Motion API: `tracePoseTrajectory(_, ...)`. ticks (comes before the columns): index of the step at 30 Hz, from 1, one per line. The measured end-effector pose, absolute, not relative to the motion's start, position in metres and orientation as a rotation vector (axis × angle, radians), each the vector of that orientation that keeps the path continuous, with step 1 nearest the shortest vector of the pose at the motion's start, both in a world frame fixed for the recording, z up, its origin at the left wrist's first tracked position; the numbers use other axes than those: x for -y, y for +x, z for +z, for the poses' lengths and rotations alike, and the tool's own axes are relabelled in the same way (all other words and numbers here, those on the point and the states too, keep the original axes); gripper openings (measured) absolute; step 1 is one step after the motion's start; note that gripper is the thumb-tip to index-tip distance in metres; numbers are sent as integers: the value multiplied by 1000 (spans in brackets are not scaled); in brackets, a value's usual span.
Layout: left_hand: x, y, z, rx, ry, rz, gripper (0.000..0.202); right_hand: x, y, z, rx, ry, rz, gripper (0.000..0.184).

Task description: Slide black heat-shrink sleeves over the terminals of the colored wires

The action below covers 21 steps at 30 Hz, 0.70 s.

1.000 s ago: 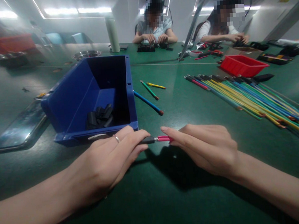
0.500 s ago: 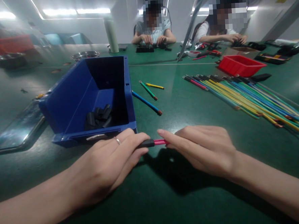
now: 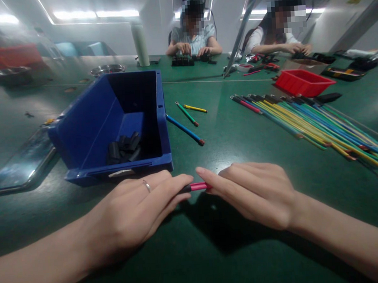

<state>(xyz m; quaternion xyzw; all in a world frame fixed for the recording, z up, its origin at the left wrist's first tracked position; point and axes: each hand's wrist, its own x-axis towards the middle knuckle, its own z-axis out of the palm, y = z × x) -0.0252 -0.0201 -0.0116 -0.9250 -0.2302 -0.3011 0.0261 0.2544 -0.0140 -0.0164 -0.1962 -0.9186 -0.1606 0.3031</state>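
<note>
My left hand and my right hand meet just above the green table, both pinched on one short pink wire. A black sleeve sits on the wire's left end, mostly hidden under my left fingertips. My right fingers cover the wire's other end. Just behind my left hand stands a blue bin with several black sleeve pieces in its bottom.
A phone lies left of the bin. Three loose wires lie right of the bin, and a large fan of coloured wires spreads at the right. A red tray sits behind them. Two other people work at the table's far side.
The black sleeve has slid further under my left fingers, so less of it shows. Both hands have drifted slightly towards me.
</note>
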Motion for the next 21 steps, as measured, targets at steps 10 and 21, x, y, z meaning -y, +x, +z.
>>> tracePoseTrajectory(10, 18, -26, -15, 710, -2906, -921, 30, 13, 254, -20, 2463, -498, -441, 28)
tracePoseTrajectory(21, 19, -23, -14, 705, -2871, -948, 28, 14, 255, -18, 2473, -502, -431, 28)
